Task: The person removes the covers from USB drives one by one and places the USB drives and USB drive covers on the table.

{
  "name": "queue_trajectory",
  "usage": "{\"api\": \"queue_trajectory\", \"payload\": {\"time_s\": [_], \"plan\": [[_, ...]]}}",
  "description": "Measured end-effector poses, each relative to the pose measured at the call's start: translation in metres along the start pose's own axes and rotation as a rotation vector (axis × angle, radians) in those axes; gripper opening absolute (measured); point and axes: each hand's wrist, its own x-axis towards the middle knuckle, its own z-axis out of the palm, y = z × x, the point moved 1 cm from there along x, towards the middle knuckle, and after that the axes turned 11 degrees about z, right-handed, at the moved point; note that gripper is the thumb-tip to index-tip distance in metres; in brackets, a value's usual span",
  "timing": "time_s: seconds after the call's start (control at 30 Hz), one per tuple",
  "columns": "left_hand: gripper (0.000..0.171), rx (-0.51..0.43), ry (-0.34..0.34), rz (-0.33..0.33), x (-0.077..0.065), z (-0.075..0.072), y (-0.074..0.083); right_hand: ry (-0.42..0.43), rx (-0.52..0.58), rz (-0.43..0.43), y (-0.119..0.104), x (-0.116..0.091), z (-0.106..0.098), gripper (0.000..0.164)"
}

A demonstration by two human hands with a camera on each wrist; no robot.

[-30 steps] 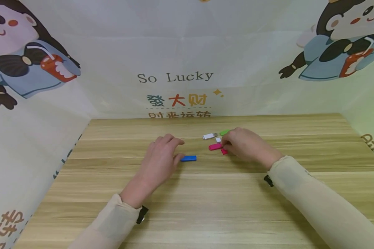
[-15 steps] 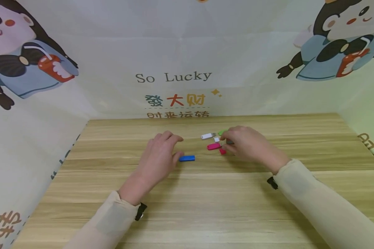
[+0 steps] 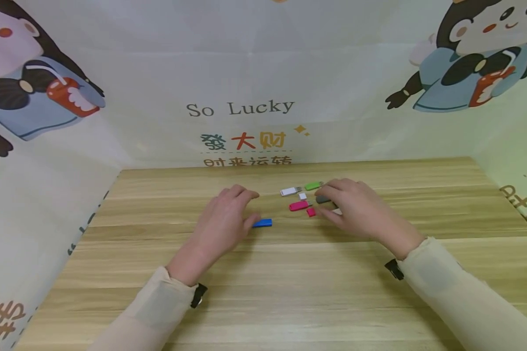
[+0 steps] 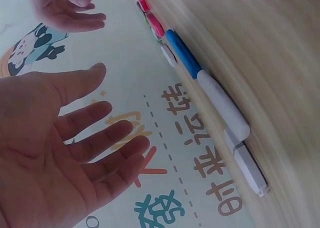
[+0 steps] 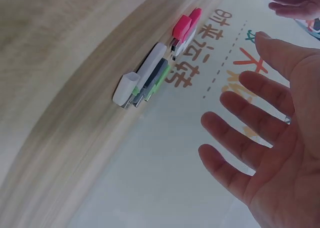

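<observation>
The left hand's grip [image 3: 217, 224] hovers above the tabletop [image 3: 263, 297], spread wide, holding nothing — blue stick [image 3: 265, 223] just beside it. The right hand's grip [image 3: 361, 212], likewise spread and unoccupied, hangs over the grey stick [image 3: 322, 199]. The green USB stick [image 3: 313, 186] and white USB stick [image 3: 289, 192] lie nearer the tabletop's far edge than the pink USB stick [image 3: 298, 206].

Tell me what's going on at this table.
A person's left hand hovers, open, near a blue piece. The right hand, also open, hovers near a white stick, a green stick, a dark stick and a pink stick, which look like USB drives. A pink cap lies beside the pink stick. Neither hand grips anything; these pieces lie on the wooden table.
</observation>
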Motion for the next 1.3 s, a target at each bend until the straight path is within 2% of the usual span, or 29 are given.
{"api": "queue_trajectory", "payload": {"time_s": [0.37, 0.67, 0.93, 1.3], "plan": [[0.046, 0.000, -0.109, -0.007, 0.006, 0.010, -0.005, -0.018, -0.005, 0.042, 0.000, -0.023, -0.004, 0.056], [0.047, 0.000, -0.195, -0.011, 0.016, 0.019, -0.008, 0.052, 0.010, -0.005, -0.002, -0.035, -0.005, 0.056], [0.038, -0.051, -0.292, -0.046, 0.023, 0.029, -0.011, 0.072, 0.006, -0.015, -0.005, -0.042, -0.009, 0.058], [0.025, -0.076, -0.367, -0.073, 0.030, 0.035, -0.009, 0.062, -0.019, 0.015, -0.009, -0.047, -0.010, 0.058]]}}
